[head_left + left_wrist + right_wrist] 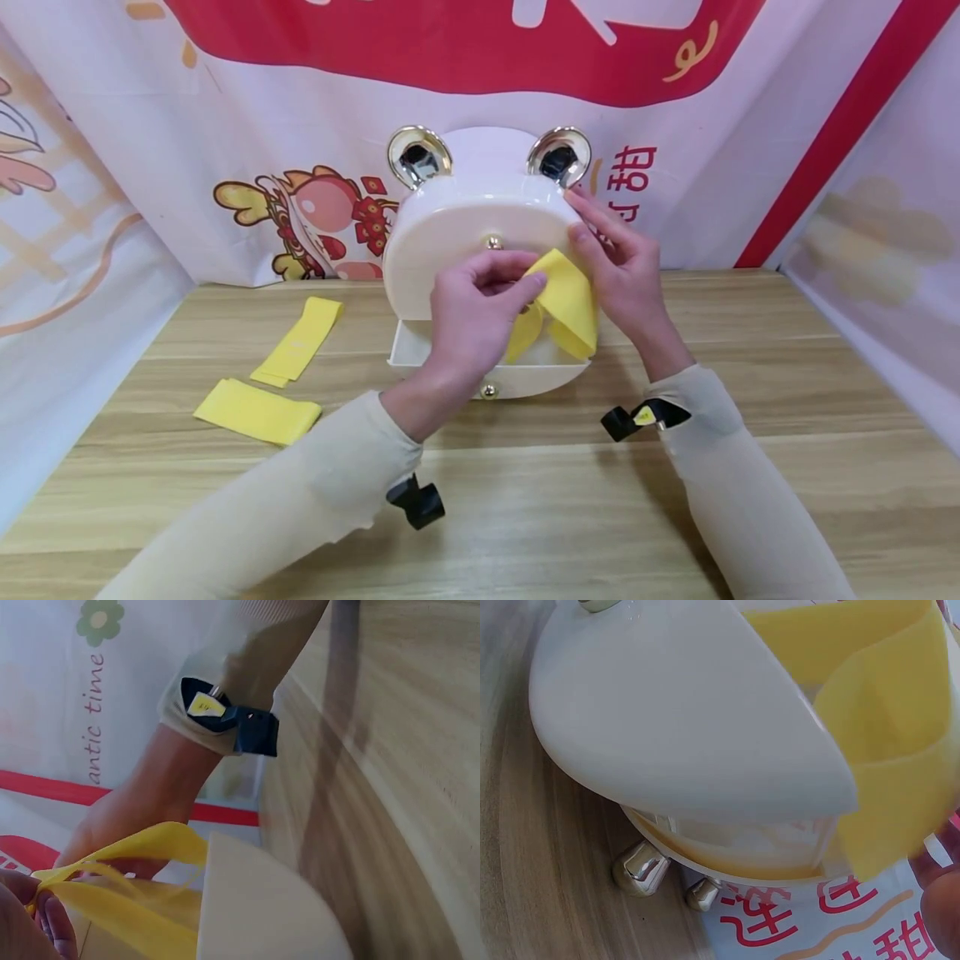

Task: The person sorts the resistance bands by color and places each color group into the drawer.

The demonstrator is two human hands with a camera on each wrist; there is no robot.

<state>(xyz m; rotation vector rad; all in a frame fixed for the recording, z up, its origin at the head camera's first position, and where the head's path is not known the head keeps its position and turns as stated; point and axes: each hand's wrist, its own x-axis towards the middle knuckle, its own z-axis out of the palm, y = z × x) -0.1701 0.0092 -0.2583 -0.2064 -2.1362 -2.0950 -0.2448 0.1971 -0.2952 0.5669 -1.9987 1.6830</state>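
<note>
A white storage box [442, 267] with gold-rimmed eyes on top stands at the back of the table, its lower drawer [536, 382] pulled out toward me. My left hand [480, 308] pinches a yellow elastic band [566, 304] between thumb and fingers, over the drawer. The band is a wide, flat loop, bent and twisted, and its lower part hangs at the drawer. To its right, my right hand [626, 271] has its fingers extended along the box's upper right side, close by the band. In the right wrist view the band [889, 712] bulges above the drawer front [682, 705].
Two more yellow bands lie flat on the wooden table [525, 500] at the left: a narrow folded one [300, 342] and a wider one [257, 411] nearer me. A printed cloth [315, 108] hangs behind the box. Each wrist wears a black camera mount [416, 502].
</note>
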